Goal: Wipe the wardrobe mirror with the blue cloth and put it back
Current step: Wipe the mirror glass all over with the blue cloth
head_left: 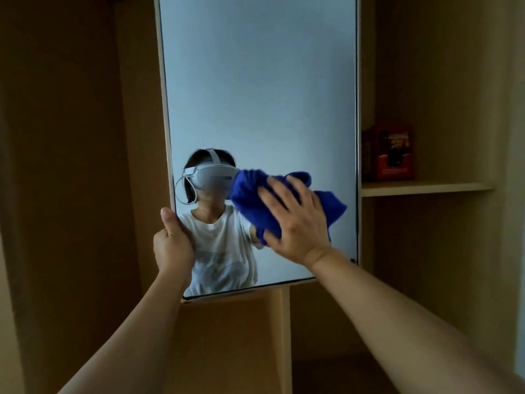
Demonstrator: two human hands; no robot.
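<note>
1. Two bare hands of mine are on the tall frameless wardrobe mirror (pixel 255 95).
2. At the mirror's lower left edge, my left hand (pixel 172 245) grips it: thumb on the front, fingers curled behind and hidden.
3. Right of that, on the lower glass, lies the crumpled blue cloth (pixel 252 200), pressed flat by my right hand (pixel 298 223), fingers straight and spread.
4. Farthest right, a red printed box (pixel 393 152) stands on a pale wooden shelf (pixel 420 189).

Bare forearms, no sleeves — mirror reflection: white T-shirt (pixel 218 245), white headset (pixel 213 177) with cable.
</note>
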